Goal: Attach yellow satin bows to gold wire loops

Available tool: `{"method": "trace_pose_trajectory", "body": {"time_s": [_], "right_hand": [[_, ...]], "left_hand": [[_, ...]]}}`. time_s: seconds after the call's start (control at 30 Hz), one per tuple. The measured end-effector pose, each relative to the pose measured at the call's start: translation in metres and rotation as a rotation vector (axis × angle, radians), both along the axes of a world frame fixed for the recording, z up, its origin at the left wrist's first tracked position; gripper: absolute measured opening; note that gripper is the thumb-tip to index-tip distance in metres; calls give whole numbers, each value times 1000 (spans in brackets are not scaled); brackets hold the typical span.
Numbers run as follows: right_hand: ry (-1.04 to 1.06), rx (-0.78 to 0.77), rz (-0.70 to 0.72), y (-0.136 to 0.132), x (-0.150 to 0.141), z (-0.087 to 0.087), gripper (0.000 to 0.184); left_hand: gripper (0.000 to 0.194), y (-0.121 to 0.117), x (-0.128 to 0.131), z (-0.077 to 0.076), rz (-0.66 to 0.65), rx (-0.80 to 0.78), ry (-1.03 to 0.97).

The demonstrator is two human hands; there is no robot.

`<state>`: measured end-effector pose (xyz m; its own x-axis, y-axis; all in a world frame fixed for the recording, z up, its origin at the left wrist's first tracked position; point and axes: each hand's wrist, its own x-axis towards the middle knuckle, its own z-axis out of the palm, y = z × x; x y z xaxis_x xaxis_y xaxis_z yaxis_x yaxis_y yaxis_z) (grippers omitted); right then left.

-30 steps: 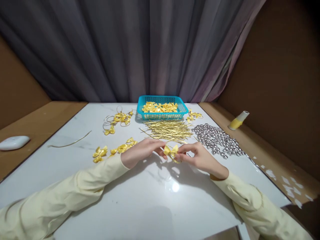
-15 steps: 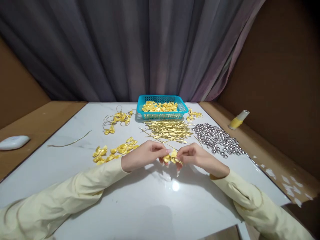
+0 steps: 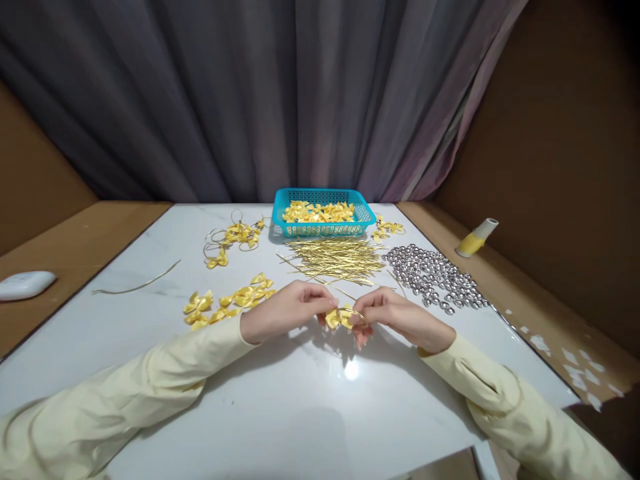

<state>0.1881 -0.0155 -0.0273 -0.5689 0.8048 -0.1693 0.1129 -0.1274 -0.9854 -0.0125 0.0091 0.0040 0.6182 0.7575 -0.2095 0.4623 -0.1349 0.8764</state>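
Between my two hands, just above the white table, is a yellow ribbon bow with a gold twist tie curving over it. My left hand pinches the bow's left side between thumb and fingers. My right hand is closed at the bow's right side, its fingertips on the twist tie. Several loose yellow bows lie beside my left hand. Beyond my hands is a heap of gold twist ties. A pile of silver rings or beads spreads past my right hand.
A blue basket of yellow bows stands at the back. Bows with looped ties lie left of it, more bows right of it. A single tie, a white device and a yellow-wrapped tube lie toward the sides.
The twist tie has shifted from low at the bow's right to arching across its top. My right fingers have moved slightly around it, while my left hand keeps its pinch.
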Motion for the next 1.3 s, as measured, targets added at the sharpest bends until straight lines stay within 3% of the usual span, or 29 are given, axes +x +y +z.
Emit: {"method": "trace_pose_trajectory", "body": {"time_s": [0.13, 0.3, 0.73, 0.83, 0.97, 1.17, 1.3], "right_hand": [[10, 39, -28, 1, 2, -2, 18], [32, 41, -31, 1, 2, -4, 17], [16, 26, -37, 1, -1, 0, 11], [-11, 21, -92, 2, -5, -4, 20], [-15, 216, -168, 0, -7, -8, 36], [-157, 594, -150, -7, -8, -5, 10], [-212, 616, -149, -8, -10, -6, 4]], "left_hand": [[20, 3, -4, 8, -100, 232, 42], [22, 0, -8, 10, -251, 285, 53], [12, -1, -6, 4, -138, 275, -71], [12, -2, -5, 4, -145, 312, -62], [13, -2, -5, 2, -156, 384, -27], [14, -3, -6, -3, -172, 505, 10], [15, -5, -5, -1, -210, 581, 32]]}}
